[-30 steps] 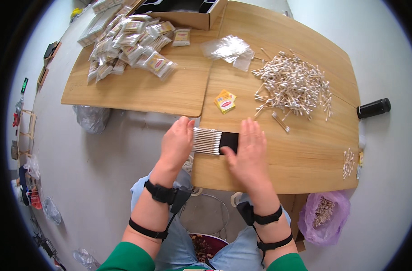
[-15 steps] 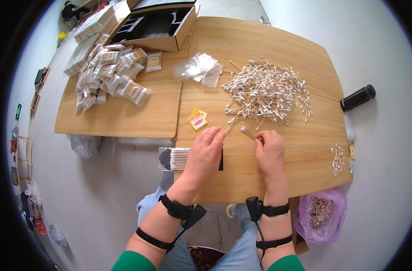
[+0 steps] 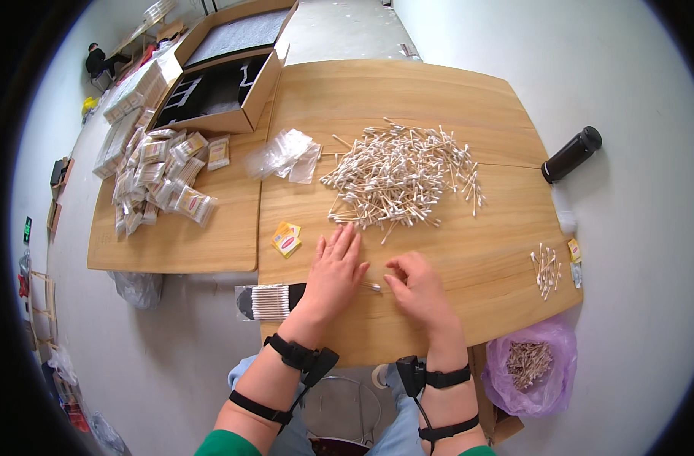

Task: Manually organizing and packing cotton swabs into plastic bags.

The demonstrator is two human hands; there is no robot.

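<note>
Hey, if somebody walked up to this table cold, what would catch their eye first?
Most likely the big loose heap of cotton swabs spread over the middle of the wooden table. Just below it, the left hand lies flat on the wood while the right hand pinches at a single swab between them. At far left, a pile of small filled packets sits beside an open cardboard box.

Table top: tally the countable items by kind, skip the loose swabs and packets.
Cardboard box: 1
Black bottle: 1
Purple bag: 1
Yellow sachets: 2, overlapping
Swab heap: 1
Small swab cluster: 1
Aligned swab row: 1
Total: 8
</note>
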